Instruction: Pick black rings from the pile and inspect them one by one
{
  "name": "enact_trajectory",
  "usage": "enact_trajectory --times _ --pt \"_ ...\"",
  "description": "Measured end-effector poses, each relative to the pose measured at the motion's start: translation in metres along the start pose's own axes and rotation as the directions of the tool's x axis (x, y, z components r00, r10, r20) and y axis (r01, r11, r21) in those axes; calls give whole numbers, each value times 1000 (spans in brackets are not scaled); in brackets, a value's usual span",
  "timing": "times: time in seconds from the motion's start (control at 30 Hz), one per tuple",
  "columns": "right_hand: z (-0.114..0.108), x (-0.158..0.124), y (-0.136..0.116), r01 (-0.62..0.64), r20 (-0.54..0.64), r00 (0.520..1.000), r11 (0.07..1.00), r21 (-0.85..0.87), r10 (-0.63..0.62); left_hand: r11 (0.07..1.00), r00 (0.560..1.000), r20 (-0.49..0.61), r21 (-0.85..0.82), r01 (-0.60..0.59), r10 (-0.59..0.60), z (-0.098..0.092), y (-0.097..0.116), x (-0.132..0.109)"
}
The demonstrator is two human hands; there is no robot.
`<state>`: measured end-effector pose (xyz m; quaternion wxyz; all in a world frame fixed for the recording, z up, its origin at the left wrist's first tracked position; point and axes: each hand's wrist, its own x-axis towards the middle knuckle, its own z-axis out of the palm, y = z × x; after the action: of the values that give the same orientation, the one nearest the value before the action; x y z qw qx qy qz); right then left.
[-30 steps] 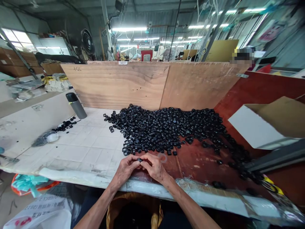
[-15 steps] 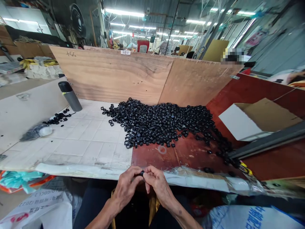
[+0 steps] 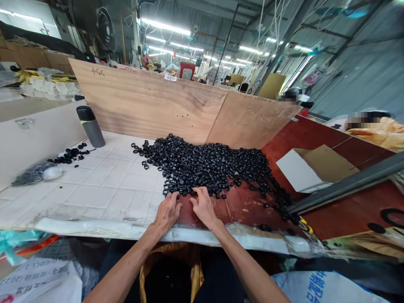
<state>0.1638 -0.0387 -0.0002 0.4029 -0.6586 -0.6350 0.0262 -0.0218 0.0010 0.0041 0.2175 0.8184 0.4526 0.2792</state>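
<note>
The black pieces [image 3: 214,164] lie heaped on the desk [image 3: 94,193] against the wooden board [image 3: 151,103], which seems to stop them spilling over, their front edge close to the left grip [image 3: 166,212] and right grip [image 3: 204,209], both with thumb and fingers apart.
</note>
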Motion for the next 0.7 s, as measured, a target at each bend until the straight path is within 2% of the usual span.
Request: enact_trajectory --times 0.1,0.23,0.37,0.47,0.53,0.6,0.7 --pt "21 2 10 38 18 999 997 -69 -37 996 998 58 88 16 -21 11 -5 13" --pt "27 -11 10 57 15 998 997 -53 -57 996 997 71 85 -20 14 11 -10 9" --pt "21 -16 7 24 61 998 995 92 -30 998 994 88 -10 -67 67 13 -13 10" --pt "17 -13 8 -128 73 991 942 309 111 977 995 88 -210 -28 48 16 -15 15" --pt "14 -10 10 -234 102 972 841 487 212 895 993 114 -441 66 -17 16 -14 17" --pt "10 -8 11 -297 149 953 721 627 263 733 980 188 -657 174 -64 14 -13 18" --pt "6 -6 11 -370 240 926 567 736 292 533 960 271 -803 266 -70 9 -9 17"
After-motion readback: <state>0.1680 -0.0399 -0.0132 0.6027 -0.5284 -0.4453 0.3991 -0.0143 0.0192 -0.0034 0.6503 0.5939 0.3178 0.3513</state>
